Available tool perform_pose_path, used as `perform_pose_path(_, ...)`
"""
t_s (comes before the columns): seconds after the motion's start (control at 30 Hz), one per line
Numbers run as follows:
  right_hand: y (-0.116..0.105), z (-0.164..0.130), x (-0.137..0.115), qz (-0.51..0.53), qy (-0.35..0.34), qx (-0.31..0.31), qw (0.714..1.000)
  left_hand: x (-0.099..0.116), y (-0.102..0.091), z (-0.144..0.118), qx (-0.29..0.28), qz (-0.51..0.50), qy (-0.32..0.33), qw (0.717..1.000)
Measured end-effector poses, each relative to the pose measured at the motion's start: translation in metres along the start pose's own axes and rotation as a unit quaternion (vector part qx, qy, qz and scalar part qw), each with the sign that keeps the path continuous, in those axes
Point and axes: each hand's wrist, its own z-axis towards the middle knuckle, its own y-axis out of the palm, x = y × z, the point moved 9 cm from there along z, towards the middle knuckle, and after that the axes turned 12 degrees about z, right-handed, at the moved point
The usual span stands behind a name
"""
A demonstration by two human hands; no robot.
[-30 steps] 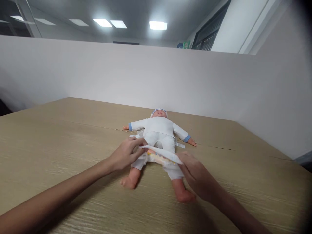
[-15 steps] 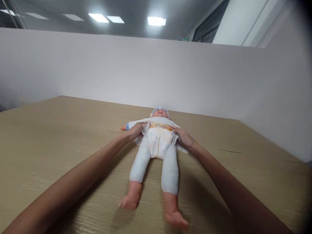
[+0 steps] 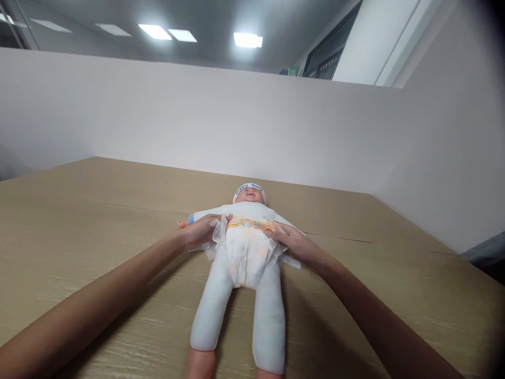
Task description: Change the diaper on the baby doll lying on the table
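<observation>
The diaper [image 3: 245, 251] lay folded over the belly of the doll [image 3: 240, 273], on its back mid-table [image 3: 79, 221]. The left hand [image 3: 200, 231] and right hand [image 3: 290, 239] each pinched a side edge at the waist. Uneven pulling could skew the front panel. A second earlier it was only at the doll's thighs.

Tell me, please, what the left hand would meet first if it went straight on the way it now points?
Probably the diaper on the doll: the left hand already rests at its side edge, pointing inward across the waist.
</observation>
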Motion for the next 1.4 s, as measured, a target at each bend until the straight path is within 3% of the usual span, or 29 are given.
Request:
perform_pose_path(0.1,-0.006,-0.014,0.002,0.014,0.012,-0.010,1.000,0.003,-0.004,-0.007,0.007,0.012,-0.018,1.000)
perform_pose_path(0.17,-0.025,-0.022,0.008,-0.002,-0.008,0.039,0.999,0.012,-0.012,-0.012,0.026,0.019,-0.022,0.999)
perform_pose_path(0.27,-0.053,-0.044,0.024,-0.050,-0.037,0.124,0.990,0.037,-0.029,-0.025,0.108,0.084,-0.013,0.991)
perform_pose_path(0.33,-0.062,-0.061,0.030,-0.124,-0.065,0.154,0.978,0.065,-0.029,-0.035,0.178,0.196,0.027,0.964)
perform_pose_path(0.4,-0.062,-0.075,0.031,-0.223,-0.088,0.167,0.956,0.100,-0.005,-0.042,0.204,0.323,0.116,0.917)
perform_pose_path(0.5,-0.054,-0.085,0.028,-0.338,-0.104,0.177,0.919,0.132,0.068,-0.041,0.133,0.466,0.268,0.832)
perform_pose_path(0.6,-0.048,-0.086,0.028,-0.380,-0.103,0.181,0.901,0.125,0.119,-0.027,0.077,0.574,0.300,0.758)
perform_pose_path(0.73,-0.055,-0.086,0.041,-0.364,-0.042,0.201,0.908,0.101,0.132,-0.012,0.080,0.658,0.253,0.705)
perform_pose_path(0.93,-0.064,-0.087,0.047,-0.323,-0.003,0.218,0.921,0.093,0.132,-0.015,0.077,0.673,0.255,0.690)
perform_pose_path(1.1,-0.070,-0.088,0.046,-0.257,-0.001,0.229,0.939,0.090,0.133,-0.009,0.060,0.663,0.259,0.700)
perform_pose_path(1.4,-0.055,-0.069,0.021,-0.122,-0.047,0.150,0.980,0.087,0.129,-0.009,0.067,0.638,0.268,0.718)
